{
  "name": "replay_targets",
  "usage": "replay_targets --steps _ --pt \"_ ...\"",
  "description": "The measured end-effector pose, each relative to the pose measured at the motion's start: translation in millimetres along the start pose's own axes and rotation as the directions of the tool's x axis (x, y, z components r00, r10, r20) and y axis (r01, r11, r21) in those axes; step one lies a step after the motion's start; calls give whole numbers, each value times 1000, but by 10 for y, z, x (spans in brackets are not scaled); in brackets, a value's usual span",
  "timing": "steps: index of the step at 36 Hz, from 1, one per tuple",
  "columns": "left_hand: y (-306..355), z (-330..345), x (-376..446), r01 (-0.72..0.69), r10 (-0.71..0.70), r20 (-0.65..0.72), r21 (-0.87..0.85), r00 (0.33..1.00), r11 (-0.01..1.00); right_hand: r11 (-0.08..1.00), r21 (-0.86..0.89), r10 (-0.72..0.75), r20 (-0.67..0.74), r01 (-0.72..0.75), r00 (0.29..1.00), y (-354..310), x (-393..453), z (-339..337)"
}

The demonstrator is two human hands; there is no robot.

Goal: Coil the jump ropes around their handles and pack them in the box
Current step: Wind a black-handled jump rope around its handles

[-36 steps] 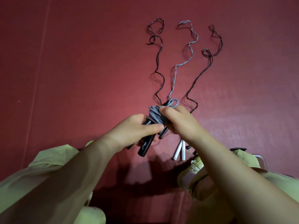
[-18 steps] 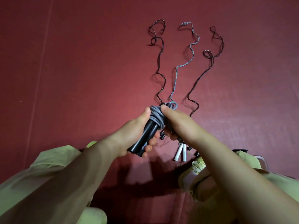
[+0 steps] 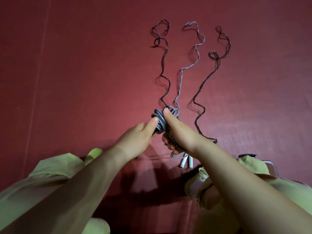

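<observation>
Red floor mat [image 3: 84,81] under three wavy ropes [image 3: 181,76], white handles [image 3: 186,162].

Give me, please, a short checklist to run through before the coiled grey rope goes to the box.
1. Both hands hold the bundle: left hand and right hand grip it. Ok.
2. Grey rope coil is wound tight: loops stick out at the top. Not ok.
3. Loose end secured: cannot tell.
4. Box within reach: none visible. Cannot tell.
5. Other ropes clear of the bundle: the left dark rope runs right up to it. Cannot tell.
</observation>
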State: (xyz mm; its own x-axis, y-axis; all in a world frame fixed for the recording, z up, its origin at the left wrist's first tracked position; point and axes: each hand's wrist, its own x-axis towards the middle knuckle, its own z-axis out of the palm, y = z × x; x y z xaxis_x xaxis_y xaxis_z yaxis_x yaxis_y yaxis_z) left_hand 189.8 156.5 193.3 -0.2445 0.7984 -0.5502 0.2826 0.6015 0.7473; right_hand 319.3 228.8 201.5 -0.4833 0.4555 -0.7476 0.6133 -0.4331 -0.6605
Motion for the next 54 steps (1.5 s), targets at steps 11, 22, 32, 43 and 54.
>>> replay_targets --steps 11,22,32,43,54 --pt "1 -28 32 -15 23 -76 94 997 995 999 22 29 35 -30 999 -20 -35 -41" --pt "-44 -80 54 21 -16 -80 60 997 998 981 192 1 84 -18 996 -32 -11 -25" --pt "16 -119 11 -38 43 -45 91 998 995 987 119 -120 86 110 989 -18 -17 -14" --pt "127 -171 -156 395 8 689 -426 725 814 866 396 -364 79 306 928 -31 -27 -84" --pt "163 -142 -159 507 -75 708 -423 702 751 956 223 -229 169 189 959 -37 0 -146"
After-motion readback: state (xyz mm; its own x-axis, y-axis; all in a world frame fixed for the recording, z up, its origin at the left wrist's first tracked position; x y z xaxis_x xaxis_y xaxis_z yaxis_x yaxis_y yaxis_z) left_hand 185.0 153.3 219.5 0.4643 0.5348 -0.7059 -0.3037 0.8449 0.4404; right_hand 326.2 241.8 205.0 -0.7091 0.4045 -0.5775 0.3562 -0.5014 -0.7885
